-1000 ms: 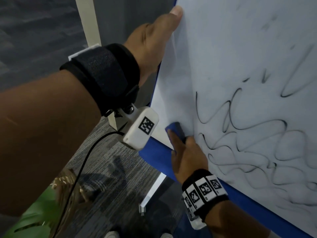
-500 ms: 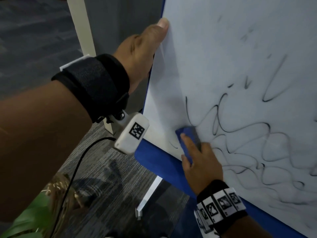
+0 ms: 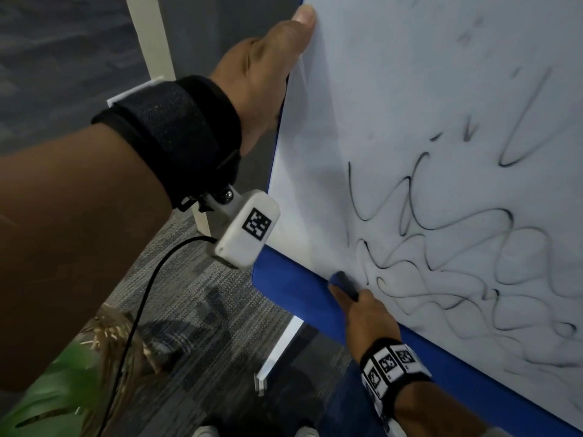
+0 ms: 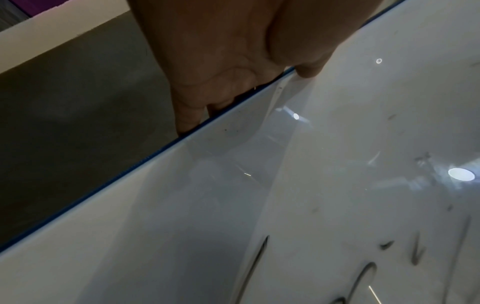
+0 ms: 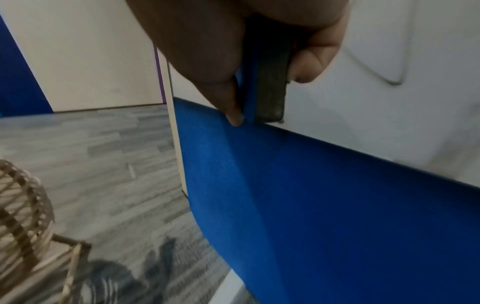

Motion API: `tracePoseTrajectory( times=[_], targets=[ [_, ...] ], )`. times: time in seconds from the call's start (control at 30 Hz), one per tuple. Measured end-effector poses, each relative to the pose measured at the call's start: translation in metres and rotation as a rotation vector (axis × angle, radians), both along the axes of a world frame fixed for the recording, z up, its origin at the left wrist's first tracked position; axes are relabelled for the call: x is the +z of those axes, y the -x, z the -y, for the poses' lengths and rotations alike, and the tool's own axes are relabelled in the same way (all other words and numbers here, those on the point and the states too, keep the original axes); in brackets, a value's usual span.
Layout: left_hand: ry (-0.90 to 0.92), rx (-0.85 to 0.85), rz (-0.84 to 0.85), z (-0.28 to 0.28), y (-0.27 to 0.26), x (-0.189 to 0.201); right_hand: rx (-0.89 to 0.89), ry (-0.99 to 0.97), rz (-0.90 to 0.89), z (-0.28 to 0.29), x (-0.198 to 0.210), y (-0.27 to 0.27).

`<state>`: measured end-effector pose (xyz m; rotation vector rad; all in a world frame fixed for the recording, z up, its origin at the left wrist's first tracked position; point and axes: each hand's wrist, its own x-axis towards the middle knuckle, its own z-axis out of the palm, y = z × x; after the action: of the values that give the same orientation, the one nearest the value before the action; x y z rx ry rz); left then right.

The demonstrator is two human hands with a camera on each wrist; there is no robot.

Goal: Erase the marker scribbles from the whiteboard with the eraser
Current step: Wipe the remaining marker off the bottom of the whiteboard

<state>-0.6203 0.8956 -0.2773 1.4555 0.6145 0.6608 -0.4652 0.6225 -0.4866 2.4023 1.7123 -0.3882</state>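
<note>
The whiteboard (image 3: 426, 89) stands upright with black marker scribbles (image 3: 457, 247) over its lower middle and right. My left hand (image 3: 271, 67) grips the board's left edge (image 4: 233, 111), thumb on the front and fingers behind. My right hand (image 3: 366, 313) holds the blue eraser (image 3: 344, 282) flat against the board at its lower left, just above the blue bottom band (image 3: 299, 288). In the right wrist view the eraser (image 5: 267, 78) shows a dark felt face, pinched between thumb and fingers.
Grey carpet (image 3: 195, 298) lies below the board. A plant (image 3: 56, 383) in a woven basket (image 5: 23, 205) stands at the lower left. A white post (image 3: 157, 58) rises behind the board's left edge. White shoes (image 3: 205, 432) show at the bottom.
My right hand has slid the eraser down the board's lower left, from mid-height beside the scribbles to the blue bottom band. The left hand keeps its grip on the edge.
</note>
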Motion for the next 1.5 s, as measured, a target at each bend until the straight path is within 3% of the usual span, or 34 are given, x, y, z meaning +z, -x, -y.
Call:
tracePoseTrajectory(
  times=[0.03, 0.13, 0.2, 0.33, 0.4, 0.5, 0.6, 0.67, 0.77, 0.87, 0.97, 1.07, 1.13, 1.23, 1.3, 1.4, 1.5],
  targets=[
    [-0.006, 0.004, 0.004, 0.000, 0.001, 0.000, -0.013, 0.015, 0.010, 0.000, 0.002, 0.001],
    [-0.013, 0.030, 0.011, 0.002, 0.001, 0.001, -0.130, -0.190, -0.165, -0.025, 0.022, 0.019],
    [-0.021, 0.056, -0.012, 0.002, 0.000, 0.003, -0.032, -0.259, -0.161, -0.049, 0.030, 0.034],
    [-0.040, 0.032, 0.016, 0.003, 0.000, 0.003, 0.058, -0.071, 0.037, -0.029, 0.021, 0.015],
    [-0.074, 0.035, 0.030, 0.006, 0.003, 0.002, 0.082, 0.042, 0.020, -0.007, 0.020, 0.007],
    [-0.094, 0.052, 0.025, 0.009, 0.001, 0.003, -0.075, -0.162, -0.127, -0.009, 0.056, 0.012],
    [-0.066, 0.096, 0.034, 0.011, 0.000, 0.003, -0.071, -0.544, -0.198, -0.033, 0.115, 0.019],
    [0.003, 0.107, 0.028, 0.013, 0.000, 0.010, -0.075, -0.658, -0.206, -0.037, 0.133, 0.017],
    [0.142, 0.112, -0.035, 0.018, -0.002, 0.042, -0.056, -0.343, -0.163, -0.015, 0.116, 0.015],
    [0.054, 0.086, 0.047, 0.022, -0.005, 0.081, -0.076, -0.200, -0.175, -0.005, 0.117, 0.015],
    [-0.119, 0.125, 0.171, 0.029, -0.013, 0.098, -0.044, -0.463, -0.178, -0.034, 0.163, 0.026],
    [-0.136, 0.241, 0.138, 0.033, -0.016, 0.093, -0.039, -0.799, -0.177, -0.065, 0.192, 0.034],
    [-0.202, 0.264, 0.113, 0.033, -0.017, 0.088, -0.061, -0.717, -0.135, -0.057, 0.182, 0.034],
    [-0.288, 0.300, 0.073, 0.032, -0.014, 0.085, -0.099, -0.325, -0.179, -0.020, 0.152, 0.025],
    [-0.298, 0.284, 0.108, 0.030, -0.016, 0.082, -0.140, -0.285, -0.241, -0.016, 0.154, 0.022],
    [-0.295, 0.286, 0.151, 0.025, -0.023, 0.077, -0.142, -0.634, -0.311, -0.039, 0.193, 0.025],
    [-0.295, 0.312, 0.179, 0.025, -0.024, 0.076, -0.102, -0.879, -0.235, -0.052, 0.231, 0.022]
  ],
)
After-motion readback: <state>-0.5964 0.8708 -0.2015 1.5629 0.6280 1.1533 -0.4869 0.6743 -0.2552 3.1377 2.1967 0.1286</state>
